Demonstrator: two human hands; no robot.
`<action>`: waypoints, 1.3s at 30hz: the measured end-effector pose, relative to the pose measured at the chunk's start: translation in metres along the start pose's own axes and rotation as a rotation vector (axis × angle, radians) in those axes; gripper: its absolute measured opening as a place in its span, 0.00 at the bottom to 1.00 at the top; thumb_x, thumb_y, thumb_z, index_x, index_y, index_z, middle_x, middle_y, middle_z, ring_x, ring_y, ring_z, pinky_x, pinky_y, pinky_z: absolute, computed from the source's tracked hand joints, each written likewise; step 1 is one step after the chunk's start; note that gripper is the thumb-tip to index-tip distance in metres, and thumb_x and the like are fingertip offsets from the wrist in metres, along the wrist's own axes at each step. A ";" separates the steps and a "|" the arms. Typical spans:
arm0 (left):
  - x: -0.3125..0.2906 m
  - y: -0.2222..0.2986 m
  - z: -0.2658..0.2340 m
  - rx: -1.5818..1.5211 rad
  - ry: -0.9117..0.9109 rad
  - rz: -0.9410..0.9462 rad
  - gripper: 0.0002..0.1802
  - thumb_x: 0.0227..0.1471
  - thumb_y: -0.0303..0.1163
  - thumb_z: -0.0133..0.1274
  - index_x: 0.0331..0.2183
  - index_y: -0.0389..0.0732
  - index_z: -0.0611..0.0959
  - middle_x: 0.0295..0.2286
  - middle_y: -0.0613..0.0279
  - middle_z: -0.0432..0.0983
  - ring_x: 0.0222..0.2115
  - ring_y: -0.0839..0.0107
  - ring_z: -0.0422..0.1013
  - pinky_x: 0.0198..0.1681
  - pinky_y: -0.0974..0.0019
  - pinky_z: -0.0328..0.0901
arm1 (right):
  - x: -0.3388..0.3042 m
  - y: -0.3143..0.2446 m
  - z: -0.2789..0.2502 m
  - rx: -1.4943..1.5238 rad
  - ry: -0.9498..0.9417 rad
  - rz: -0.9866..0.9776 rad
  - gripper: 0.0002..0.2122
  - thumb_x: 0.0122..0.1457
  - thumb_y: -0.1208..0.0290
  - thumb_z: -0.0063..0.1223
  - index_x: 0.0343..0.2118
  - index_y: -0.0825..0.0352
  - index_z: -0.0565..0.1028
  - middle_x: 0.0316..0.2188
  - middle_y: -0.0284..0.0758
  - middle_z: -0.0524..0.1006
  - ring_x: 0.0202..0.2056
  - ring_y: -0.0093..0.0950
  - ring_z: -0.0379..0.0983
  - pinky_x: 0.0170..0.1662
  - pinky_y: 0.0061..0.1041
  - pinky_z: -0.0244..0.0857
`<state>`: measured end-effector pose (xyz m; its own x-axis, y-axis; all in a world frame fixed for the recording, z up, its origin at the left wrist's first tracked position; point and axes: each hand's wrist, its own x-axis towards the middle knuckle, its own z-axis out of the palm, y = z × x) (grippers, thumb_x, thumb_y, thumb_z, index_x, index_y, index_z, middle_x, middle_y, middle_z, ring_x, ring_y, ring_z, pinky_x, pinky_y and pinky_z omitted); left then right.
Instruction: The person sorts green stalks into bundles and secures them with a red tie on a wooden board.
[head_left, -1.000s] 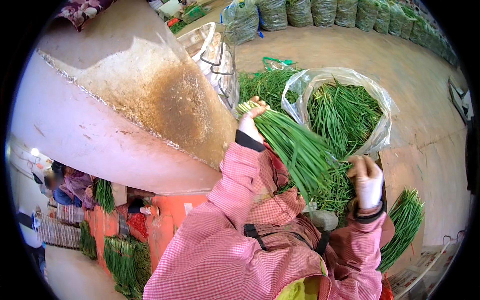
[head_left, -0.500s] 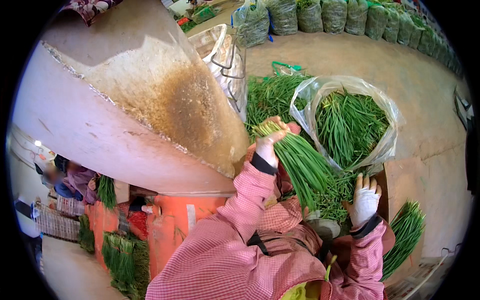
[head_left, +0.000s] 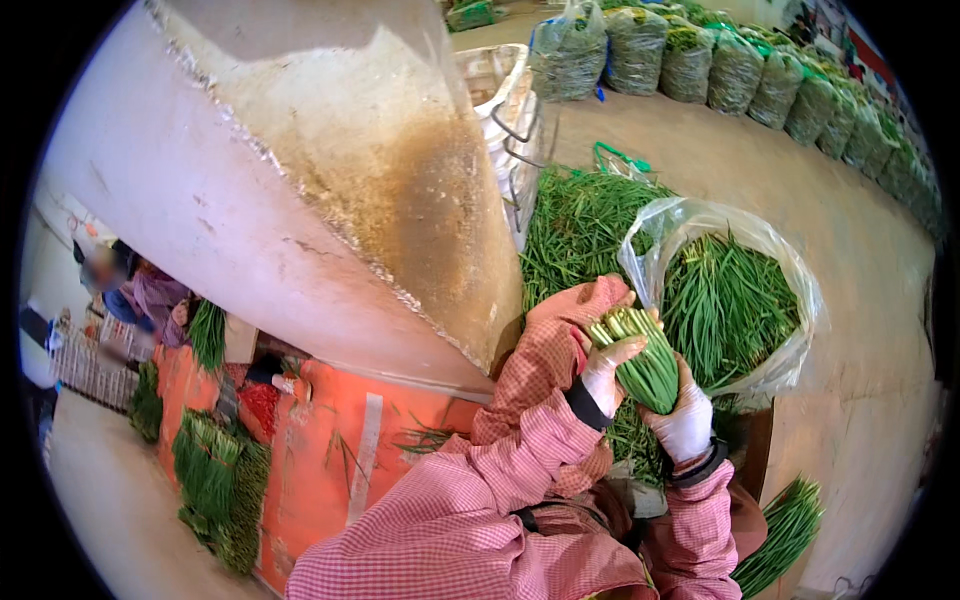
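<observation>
Both my hands are closed around one bunch of green chives (head_left: 648, 368), its pale cut ends pointing up and away from me. My left hand (head_left: 608, 372) grips it near the cut ends, thumb across the front. My right hand (head_left: 687, 420) wraps it lower down, on the leaf side. Just beyond, to the right, stands an open clear plastic bag (head_left: 812, 315) filled with chives (head_left: 730, 310). Loose chives (head_left: 580, 235) lie heaped to the left of the bag. Another bunch of chives (head_left: 780, 540) rests near my right elbow.
A stained pale wall (head_left: 400, 200) juts in at the left. Stacked white baskets (head_left: 515, 130) stand behind it. Filled sacks (head_left: 685, 70) line the far floor. An orange surface (head_left: 325, 450) lies left of me, with chive bundles (head_left: 210, 450) and a co-worker (head_left: 155, 300) beyond.
My right hand has come up from beside the cardboard and closed on the bunch. My left hand has lowered it, and its cut ends now point away. The view has shifted.
</observation>
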<state>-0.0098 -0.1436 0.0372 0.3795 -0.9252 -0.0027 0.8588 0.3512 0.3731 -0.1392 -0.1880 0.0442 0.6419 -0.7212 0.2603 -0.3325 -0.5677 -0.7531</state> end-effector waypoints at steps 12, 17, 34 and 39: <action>-0.004 0.098 -0.026 -0.035 0.055 0.249 0.27 0.43 0.39 0.46 0.45 0.36 0.64 0.43 0.55 0.63 0.45 0.61 0.59 0.48 0.58 0.55 | 0.102 -0.091 0.067 -0.119 -0.318 -0.354 0.45 0.27 0.69 0.59 0.51 0.74 0.46 0.46 0.49 0.58 0.45 0.42 0.58 0.46 0.34 0.53; -0.007 0.048 -0.032 -0.213 0.069 -0.162 0.20 0.43 0.32 0.43 0.41 0.34 0.69 0.39 0.54 0.68 0.40 0.62 0.65 0.48 0.61 0.56 | 0.019 -0.038 0.052 -0.062 -0.055 -0.176 0.48 0.27 0.70 0.60 0.53 0.73 0.42 0.51 0.50 0.50 0.50 0.46 0.51 0.51 0.36 0.47; 0.003 0.027 0.034 1.694 -0.328 0.519 0.16 0.34 0.37 0.56 0.31 0.44 0.76 0.31 0.64 0.68 0.32 0.72 0.64 0.30 0.69 0.62 | -0.097 -0.011 0.009 0.175 0.202 0.536 0.33 0.36 0.77 0.53 0.50 0.67 0.54 0.31 0.38 0.72 0.30 0.27 0.70 0.35 0.20 0.63; -0.010 -0.012 0.025 1.982 -0.516 0.433 0.22 0.26 0.47 0.60 0.24 0.40 0.77 0.38 0.61 0.62 0.44 0.59 0.54 0.49 0.55 0.45 | -0.103 -0.007 0.004 0.118 0.241 0.486 0.35 0.35 0.75 0.54 0.51 0.67 0.52 0.29 0.40 0.73 0.28 0.30 0.72 0.33 0.22 0.64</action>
<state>-0.0327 -0.1420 0.0556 -0.0008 -0.9145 0.4045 -0.8074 0.2392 0.5393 -0.2001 -0.1078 0.0198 0.2528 -0.9674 -0.0136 -0.4626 -0.1085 -0.8799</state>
